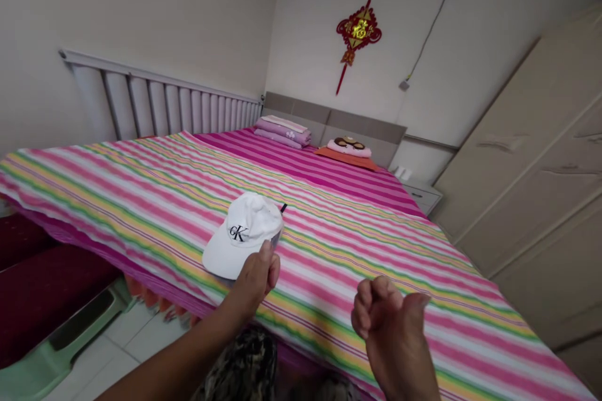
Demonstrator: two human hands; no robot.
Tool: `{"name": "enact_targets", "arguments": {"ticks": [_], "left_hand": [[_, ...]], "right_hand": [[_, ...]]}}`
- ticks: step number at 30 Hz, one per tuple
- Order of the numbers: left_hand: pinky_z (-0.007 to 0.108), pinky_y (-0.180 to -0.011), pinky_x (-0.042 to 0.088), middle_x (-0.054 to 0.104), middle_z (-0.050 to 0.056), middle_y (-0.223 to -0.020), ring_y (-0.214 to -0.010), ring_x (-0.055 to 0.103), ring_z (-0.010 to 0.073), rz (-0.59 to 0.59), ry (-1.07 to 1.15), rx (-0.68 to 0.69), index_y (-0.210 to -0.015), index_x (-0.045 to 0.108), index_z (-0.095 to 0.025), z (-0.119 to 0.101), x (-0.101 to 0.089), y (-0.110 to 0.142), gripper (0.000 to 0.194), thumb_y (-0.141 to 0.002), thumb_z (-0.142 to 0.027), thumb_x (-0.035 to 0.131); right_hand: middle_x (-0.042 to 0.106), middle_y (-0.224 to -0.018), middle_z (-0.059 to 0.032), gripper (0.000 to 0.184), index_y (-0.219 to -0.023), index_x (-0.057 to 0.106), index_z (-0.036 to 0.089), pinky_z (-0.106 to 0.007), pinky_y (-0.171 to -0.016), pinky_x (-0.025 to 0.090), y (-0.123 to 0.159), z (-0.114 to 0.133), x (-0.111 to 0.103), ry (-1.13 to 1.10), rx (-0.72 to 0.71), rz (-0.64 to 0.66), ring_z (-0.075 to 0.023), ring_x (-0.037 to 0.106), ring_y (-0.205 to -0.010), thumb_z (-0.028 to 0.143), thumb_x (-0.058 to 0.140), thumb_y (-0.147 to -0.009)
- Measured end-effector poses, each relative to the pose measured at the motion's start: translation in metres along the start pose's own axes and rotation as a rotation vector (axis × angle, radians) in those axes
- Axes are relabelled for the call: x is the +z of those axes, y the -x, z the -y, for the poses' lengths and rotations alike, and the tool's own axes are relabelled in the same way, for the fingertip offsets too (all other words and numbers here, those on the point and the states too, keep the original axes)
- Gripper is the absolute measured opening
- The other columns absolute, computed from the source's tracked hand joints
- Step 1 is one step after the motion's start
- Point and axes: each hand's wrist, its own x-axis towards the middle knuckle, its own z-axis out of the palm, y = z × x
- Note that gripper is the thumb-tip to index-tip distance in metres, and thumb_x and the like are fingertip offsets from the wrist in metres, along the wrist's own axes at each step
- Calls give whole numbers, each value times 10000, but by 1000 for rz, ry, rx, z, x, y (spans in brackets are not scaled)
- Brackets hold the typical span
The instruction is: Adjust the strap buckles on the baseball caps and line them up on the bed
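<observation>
A white baseball cap (254, 222) with black "CK" letters shows its crown to me, its brim pointing left and down. My left hand (256, 276) grips the cap at its lower right side, with the thumb on top and the fingers curled out of sight beneath. A short black strap end (283, 207) sticks out behind the crown. Whether the cap touches the bed, I cannot tell. To the right, over the striped bed sheet (324, 276), my right hand (392, 326) is turned palm up, fingers loosely bent and thumb apart, holding nothing.
Folded purple bedding (282, 131) and a pink pillow (348, 147) lie by the headboard (362, 125). A radiator (174, 97) runs along the left wall. At lower left stands a green stool (51, 363) near dark red cushions (51, 288). A wardrobe (531, 169) rises at right.
</observation>
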Motion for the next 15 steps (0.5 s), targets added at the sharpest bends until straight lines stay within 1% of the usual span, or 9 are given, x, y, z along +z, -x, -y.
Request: {"name": "enact_targets", "arguments": {"ticks": [2, 5, 8, 12, 14, 15], "left_hand": [[221, -385, 150, 235, -46, -371, -356, 214, 66, 27, -25, 87, -416, 344, -182, -9, 5, 5, 639, -766, -678, 140], [232, -390, 150, 229, -43, -383, -366, 211, 72, 45, -77, 145, -419, 330, -189, -16, 9, 14, 629, -776, -666, 129], [244, -395, 153, 222, -40, -377, -367, 215, 76, 38, -115, 138, -410, 317, -195, -17, 10, 17, 626, -781, -661, 126], [256, -402, 156, 207, -38, -354, -357, 208, 81, 15, -120, 122, -396, 298, -201, -13, 10, 9, 627, -794, -643, 97], [256, -408, 168, 208, -39, -350, -355, 211, 79, -11, -132, 100, -391, 293, -200, -8, 10, 2, 628, -801, -632, 96], [254, -412, 179, 213, -39, -348, -355, 222, 78, -21, -149, 78, -388, 295, -198, -3, 9, 0, 628, -805, -625, 102]], "right_hand": [[434, -587, 59, 566, -656, 424, 212, -199, -356, 303, 3, 15, 0, -8, -56, -31, -68, 379, -384, 763, 486, -547], [449, -596, 56, 567, -647, 430, 213, -203, -361, 327, 8, 22, -4, 0, -127, -87, -73, 399, -392, 756, 522, -517], [449, -595, 57, 552, -643, 430, 214, -203, -358, 330, 14, 19, -8, -5, -128, -106, -73, 401, -390, 742, 538, -523], [437, -586, 61, 535, -633, 415, 212, -202, -361, 325, 16, 17, -10, 19, -147, -103, -71, 399, -392, 729, 527, -558], [435, -591, 61, 486, -636, 404, 210, -201, -379, 333, 16, 12, -11, 83, -150, -124, -70, 401, -402, 686, 506, -634], [433, -590, 63, 440, -635, 392, 210, -199, -390, 336, 15, 7, -14, 137, -141, -140, -69, 398, -408, 632, 512, -680]]}}
